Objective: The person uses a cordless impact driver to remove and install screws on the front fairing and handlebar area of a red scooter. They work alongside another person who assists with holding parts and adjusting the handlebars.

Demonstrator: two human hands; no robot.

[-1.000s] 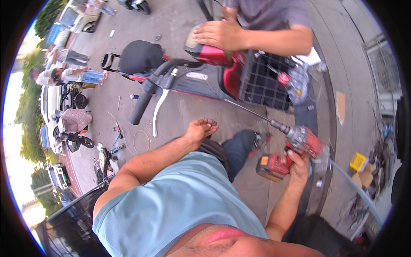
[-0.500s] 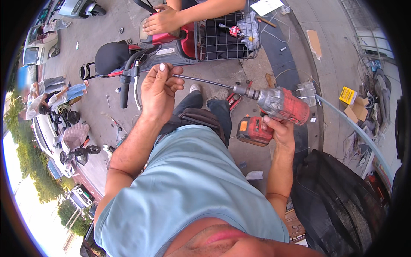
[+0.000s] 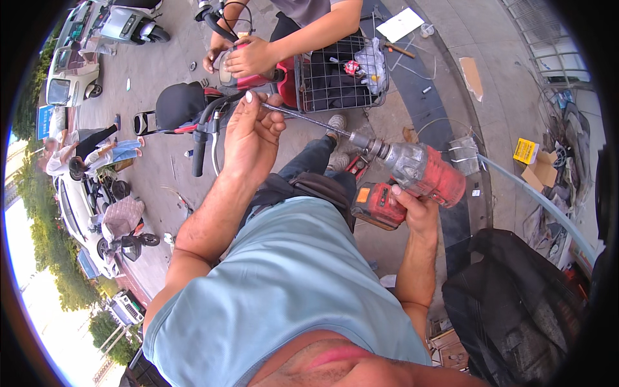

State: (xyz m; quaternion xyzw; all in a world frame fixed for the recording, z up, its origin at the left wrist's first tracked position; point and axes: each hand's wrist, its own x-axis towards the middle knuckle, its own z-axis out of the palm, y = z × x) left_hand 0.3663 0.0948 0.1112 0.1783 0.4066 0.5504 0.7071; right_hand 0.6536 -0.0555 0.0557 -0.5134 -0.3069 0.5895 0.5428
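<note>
My right hand (image 3: 420,211) is wrapped round the grip of a red and grey cordless drill (image 3: 425,169), its red battery (image 3: 379,205) facing left. A long, thin drill bit (image 3: 309,121) runs from the chuck up toward the left. At the bit's far end, the curled fingers and thumb of my left hand (image 3: 250,138) close round the tip. Just beyond stands a red scooter (image 3: 290,87) with a black wire basket (image 3: 342,103) holding dark cloth and a plastic bag. Another person's hands (image 3: 251,59) rest on the scooter's red part.
Behind my left hand are the scooter's handlebar grip (image 3: 199,155) and dark seat (image 3: 179,105). To the right lie a yellow box (image 3: 525,150), an opened cardboard box (image 3: 540,171) and a black bag-like cover (image 3: 509,303). Parked vehicles and people are far left.
My view has shifted, and the drill now tilts more steeply, its body lower. My left hand stays at the bit's tip. The other person's second hand has come into view on the scooter.
</note>
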